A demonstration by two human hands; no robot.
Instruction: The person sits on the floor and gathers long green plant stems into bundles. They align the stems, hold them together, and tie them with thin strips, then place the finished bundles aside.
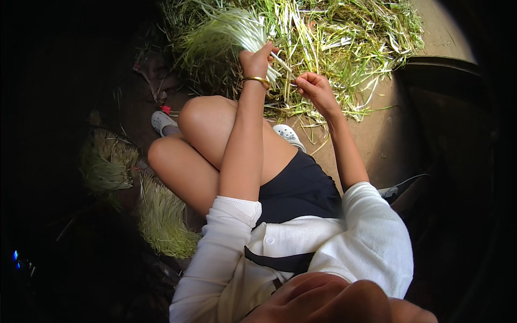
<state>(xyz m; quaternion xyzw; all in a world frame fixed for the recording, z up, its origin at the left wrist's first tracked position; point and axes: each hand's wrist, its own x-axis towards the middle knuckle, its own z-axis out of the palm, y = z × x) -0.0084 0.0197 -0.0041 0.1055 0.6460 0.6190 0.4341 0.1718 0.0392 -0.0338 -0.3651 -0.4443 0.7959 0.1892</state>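
My left hand [258, 59], with a gold bangle at the wrist, is closed around a bunch of long, thin chive-like stalks [246, 34]. Their pale stems fan out above the fist, and the greener leaf ends hang off to the left. One stalk [283, 64] slants down from the bunch towards my right hand [316, 88]. There, my thumb and forefinger pinch its lower end. Beneath both hands spreads a heap of loose green and whitish leaves and stalks [339, 52] on the ground.
Bundled stalks lie to my left, one bundle [161, 218] beside my thigh and another [109, 161] farther out. Near my foot is a small red scrap [165, 109]. A dark, curved-rimmed object [440, 64] stands at the right. Deep shadow hides both sides.
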